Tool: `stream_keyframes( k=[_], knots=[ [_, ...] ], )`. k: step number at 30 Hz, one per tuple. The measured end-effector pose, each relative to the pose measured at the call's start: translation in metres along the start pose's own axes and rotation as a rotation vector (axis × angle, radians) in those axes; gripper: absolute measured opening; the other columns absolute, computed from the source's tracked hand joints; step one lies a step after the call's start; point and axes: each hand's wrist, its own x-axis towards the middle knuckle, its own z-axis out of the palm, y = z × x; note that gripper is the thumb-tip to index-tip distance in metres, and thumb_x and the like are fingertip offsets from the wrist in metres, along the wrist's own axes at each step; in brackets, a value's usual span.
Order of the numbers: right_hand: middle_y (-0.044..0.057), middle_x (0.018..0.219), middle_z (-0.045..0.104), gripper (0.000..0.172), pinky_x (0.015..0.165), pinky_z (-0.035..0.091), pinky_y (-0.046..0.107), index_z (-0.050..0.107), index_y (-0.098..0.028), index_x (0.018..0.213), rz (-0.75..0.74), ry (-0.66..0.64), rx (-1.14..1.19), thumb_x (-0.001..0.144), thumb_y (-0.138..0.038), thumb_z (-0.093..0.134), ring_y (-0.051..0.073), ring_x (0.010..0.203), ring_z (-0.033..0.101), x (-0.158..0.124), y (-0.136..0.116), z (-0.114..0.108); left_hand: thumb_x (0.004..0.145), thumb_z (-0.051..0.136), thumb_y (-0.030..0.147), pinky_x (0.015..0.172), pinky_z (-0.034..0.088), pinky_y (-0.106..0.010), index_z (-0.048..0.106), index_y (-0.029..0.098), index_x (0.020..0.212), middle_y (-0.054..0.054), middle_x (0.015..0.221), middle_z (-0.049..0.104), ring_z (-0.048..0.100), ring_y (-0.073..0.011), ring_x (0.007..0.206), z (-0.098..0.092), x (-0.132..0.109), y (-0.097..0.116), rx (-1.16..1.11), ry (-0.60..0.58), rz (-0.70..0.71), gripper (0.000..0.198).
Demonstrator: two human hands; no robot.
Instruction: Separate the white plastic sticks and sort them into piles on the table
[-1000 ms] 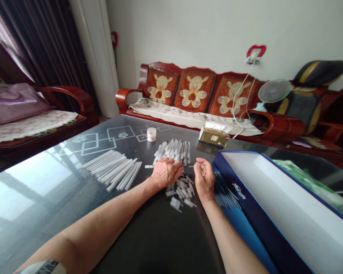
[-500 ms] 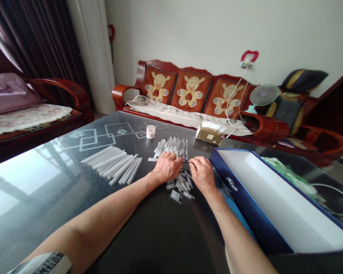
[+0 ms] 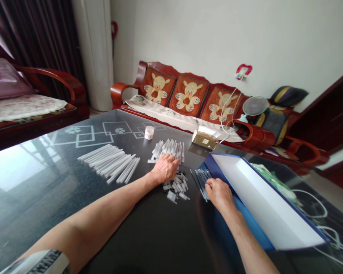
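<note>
My left hand [image 3: 166, 168] is closed at the near edge of a bunch of short translucent tubes [image 3: 171, 147]; what its fingers hold is too small to make out. Just below it lies a heap of small clear and black caps [image 3: 178, 184]. My right hand [image 3: 219, 191] has its fingers pressed together at the near end of a row of thin dark rods [image 3: 201, 177], beside the blue box; whatever it grips is hidden. Further left, long white tubes [image 3: 111, 161] lie fanned out on the dark glossy table [image 3: 131, 236].
A long blue box [image 3: 268, 201] with a white inside stands at the right. Behind are a small white cup [image 3: 149, 132] and a tissue box [image 3: 205, 138]. Green packaging [image 3: 274, 182] and white cables [image 3: 335, 238] lie beyond the blue box.
My right hand has moved right and nearer, away from my left hand, to the thin rods, which now show more fully. My left hand stays by the short tubes. The view has shifted slightly.
</note>
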Motion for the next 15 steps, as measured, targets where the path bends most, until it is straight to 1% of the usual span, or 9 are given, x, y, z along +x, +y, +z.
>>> stream_keyframes(
  k=[2,4,7,8,9,12,13,15],
  knots=[
    [0.011,0.080,0.064,0.019,0.068,0.045,0.031,0.070,-0.016,0.085,0.019,0.048,0.043,0.083,-0.026,0.054,0.022,0.072,0.064,0.000,-0.007,0.000,0.090,0.041,0.026,0.076,0.038,-0.037,0.061,0.016,0.111,-0.008,0.086,0.057,0.049,-0.0226,0.080,0.002,0.000,-0.001,-0.006,0.003,0.010,0.031],
    [0.012,0.083,0.065,0.023,0.069,0.047,0.032,0.070,-0.015,0.089,0.002,0.134,0.154,0.084,-0.026,0.051,0.022,0.072,0.064,0.004,-0.017,0.000,0.090,0.041,0.026,0.076,0.038,-0.037,0.062,0.016,0.110,-0.008,0.086,0.057,0.049,-0.0226,0.081,0.003,0.000,-0.001,-0.009,0.009,0.025,0.031],
    [0.010,0.088,0.068,0.026,0.076,0.048,0.033,0.068,-0.017,0.093,-0.044,0.257,0.464,0.083,-0.027,0.046,0.021,0.079,0.065,0.014,-0.036,0.002,0.090,0.040,0.025,0.076,0.038,-0.037,0.062,0.015,0.110,-0.009,0.087,0.058,0.049,-0.0222,0.081,0.005,-0.001,0.000,-0.017,0.027,0.055,0.031],
    [0.010,0.091,0.069,0.026,0.077,0.049,0.033,0.068,-0.017,0.094,-0.022,0.272,0.591,0.083,-0.029,0.047,0.022,0.081,0.065,0.018,-0.044,0.004,0.091,0.040,0.025,0.077,0.038,-0.037,0.062,0.015,0.111,-0.009,0.089,0.058,0.049,-0.0221,0.081,0.005,-0.001,0.000,-0.020,0.032,0.064,0.032],
    [0.009,0.092,0.070,0.027,0.075,0.050,0.033,0.067,-0.018,0.095,0.028,0.259,0.731,0.083,-0.033,0.048,0.021,0.081,0.066,0.022,-0.052,0.007,0.091,0.039,0.025,0.077,0.038,-0.037,0.062,0.015,0.112,-0.009,0.089,0.058,0.049,-0.0219,0.082,0.005,-0.001,0.001,-0.022,0.037,0.073,0.032],
    [0.007,0.089,0.072,0.036,0.061,0.050,0.030,0.065,-0.019,0.101,0.186,0.133,1.133,0.081,-0.046,0.052,0.022,0.074,0.067,0.030,-0.076,0.015,0.093,0.037,0.025,0.077,0.038,-0.037,0.062,0.017,0.113,-0.009,0.091,0.059,0.049,-0.0216,0.082,0.004,0.000,0.002,-0.019,0.043,0.108,0.033],
    [0.007,0.088,0.072,0.037,0.058,0.050,0.029,0.066,-0.019,0.100,0.219,0.111,1.230,0.079,-0.048,0.055,0.022,0.073,0.067,0.032,-0.082,0.018,0.094,0.036,0.025,0.077,0.038,-0.037,0.062,0.018,0.113,-0.009,0.091,0.059,0.049,-0.0215,0.081,0.004,0.001,0.002,-0.015,0.046,0.120,0.033],
    [0.006,0.083,0.071,0.037,0.054,0.048,0.027,0.067,-0.019,0.096,0.264,0.106,1.370,0.074,-0.049,0.062,0.021,0.072,0.066,0.033,-0.091,0.024,0.094,0.036,0.026,0.077,0.038,-0.037,0.062,0.018,0.114,-0.008,0.090,0.060,0.049,-0.0212,0.081,0.004,0.001,0.002,-0.012,0.053,0.142,0.034]
  ],
)
